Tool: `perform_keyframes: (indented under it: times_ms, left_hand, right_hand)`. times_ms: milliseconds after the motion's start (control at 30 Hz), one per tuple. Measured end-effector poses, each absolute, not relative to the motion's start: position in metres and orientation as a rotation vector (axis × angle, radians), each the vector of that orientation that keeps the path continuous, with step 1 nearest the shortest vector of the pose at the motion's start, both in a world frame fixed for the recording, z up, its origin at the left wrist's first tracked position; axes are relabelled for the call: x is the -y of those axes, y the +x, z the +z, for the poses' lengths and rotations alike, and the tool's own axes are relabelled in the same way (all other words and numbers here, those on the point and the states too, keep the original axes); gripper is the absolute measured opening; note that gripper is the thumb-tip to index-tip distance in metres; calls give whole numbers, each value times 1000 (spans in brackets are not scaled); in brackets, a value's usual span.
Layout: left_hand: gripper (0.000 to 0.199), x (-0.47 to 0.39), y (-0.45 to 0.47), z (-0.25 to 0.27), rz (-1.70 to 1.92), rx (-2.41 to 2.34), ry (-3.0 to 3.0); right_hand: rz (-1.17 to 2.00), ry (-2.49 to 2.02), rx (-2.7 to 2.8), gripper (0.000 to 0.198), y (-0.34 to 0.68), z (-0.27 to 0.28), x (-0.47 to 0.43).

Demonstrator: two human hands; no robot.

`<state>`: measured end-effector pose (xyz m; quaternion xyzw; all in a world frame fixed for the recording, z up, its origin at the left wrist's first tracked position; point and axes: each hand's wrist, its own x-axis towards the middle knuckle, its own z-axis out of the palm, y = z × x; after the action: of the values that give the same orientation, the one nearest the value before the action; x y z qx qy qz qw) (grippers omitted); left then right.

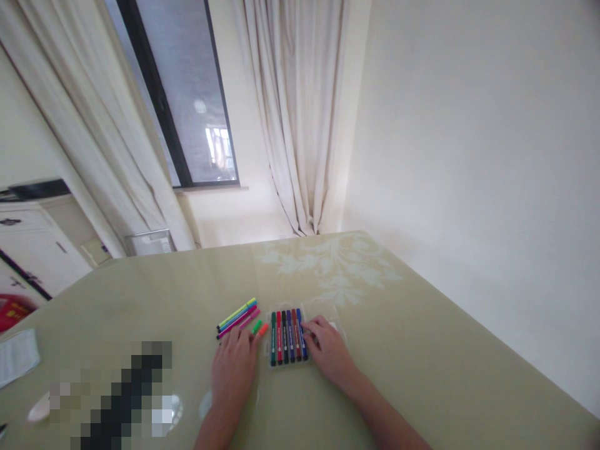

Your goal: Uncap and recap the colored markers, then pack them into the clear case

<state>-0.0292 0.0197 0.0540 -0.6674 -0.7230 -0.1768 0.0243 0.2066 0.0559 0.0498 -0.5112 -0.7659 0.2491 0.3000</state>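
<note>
A clear plastic case [277,366] lies on the table, with a row of capped markers in green, red, black, purple, brown and blue. At the row's right end, the bent fingers of my right hand [330,351] close on the blue marker [300,319]. My left hand [234,365] rests palm down just left of the case, fingers stretched over some slim pens. A green pen end [256,326] and an orange pen end [263,330] stick out beside its fingers. Beyond the fingertips lie a yellow pen [241,310], a blue one and pink ones; their lower parts are partly hidden.
The pale green table [450,387] has a glossy top and meets the white wall on the right. A folded pale cloth or paper [19,356] lies at the left edge. A pixelated dark patch covers the lower left. Curtains [300,112] hang behind.
</note>
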Motion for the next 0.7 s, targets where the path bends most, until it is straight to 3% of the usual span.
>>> perform_keyframes:
  times_ms: [200, 333, 700]
  left_hand:
    - [41, -16, -17, 69, -534, 2532, -2021]
    - [30, -14, -19, 68, -513, 2473, -2131]
    - [31, -4, -27, 67, -412, 2450, -2308]
  right_hand:
    - [636, -1227, 1908, 24, 199, 54, -52]
    - [628, -1195, 1914, 21, 199, 53, -51]
    - [627, -1196, 1936, 19, 201, 51, -51]
